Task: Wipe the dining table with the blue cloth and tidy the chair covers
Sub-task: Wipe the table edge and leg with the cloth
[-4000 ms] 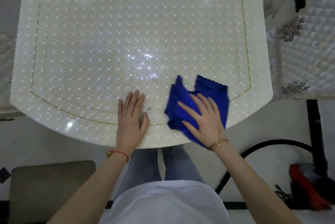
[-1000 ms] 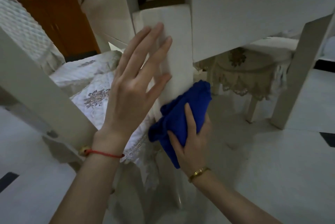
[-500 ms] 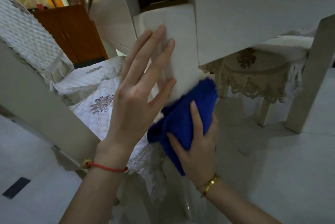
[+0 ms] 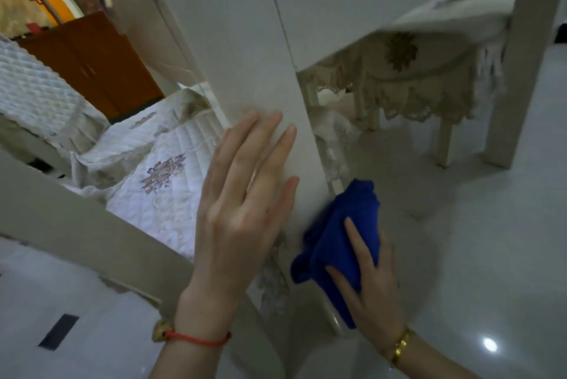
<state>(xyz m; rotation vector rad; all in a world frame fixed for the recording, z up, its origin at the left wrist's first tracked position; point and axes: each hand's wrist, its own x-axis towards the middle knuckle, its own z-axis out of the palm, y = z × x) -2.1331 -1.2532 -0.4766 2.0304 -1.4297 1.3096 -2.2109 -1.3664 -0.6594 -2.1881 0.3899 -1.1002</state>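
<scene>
**Cloth low on table leg, wipe running downward**

Cloth (image 4: pixel 343 234), blue, bunched, sits against the right face of the white table leg (image 4: pixel 254 72), well below the apron and nearer the floor. Right hand (image 4: pixel 371 280) grip is closed round it: thumb and fingers curl over the wad and press it sideways onto the leg. Left hand (image 4: pixel 242 203) grip holds nothing; fingers straight and spread, palm flat on the front face of the same leg, bracing it.

Change: half a second ago the cloth was up by the joint where leg meets apron; now it is clearly lower on the leg, and the left palm has slid down with it. Four seconds ago both hands were up on the tabletop, cloth flat under the right palm. So the top pass looks done and the wipe has gone to the legs; this stroke looks most of the way down, lowest part of the leg not yet reached.

Around: quilted white chair cover (image 4: pixel 159 182) with a floral motif lies rumpled on the seat just left of the leg, part of it bunched. A second cover with lace fringe (image 4: pixel 408 87) hangs on a chair beyond the table. Neither hand touches a cover. Glossy tile floor (image 4: pixel 460 256) below. Cover tidying likely still ahead.
</scene>
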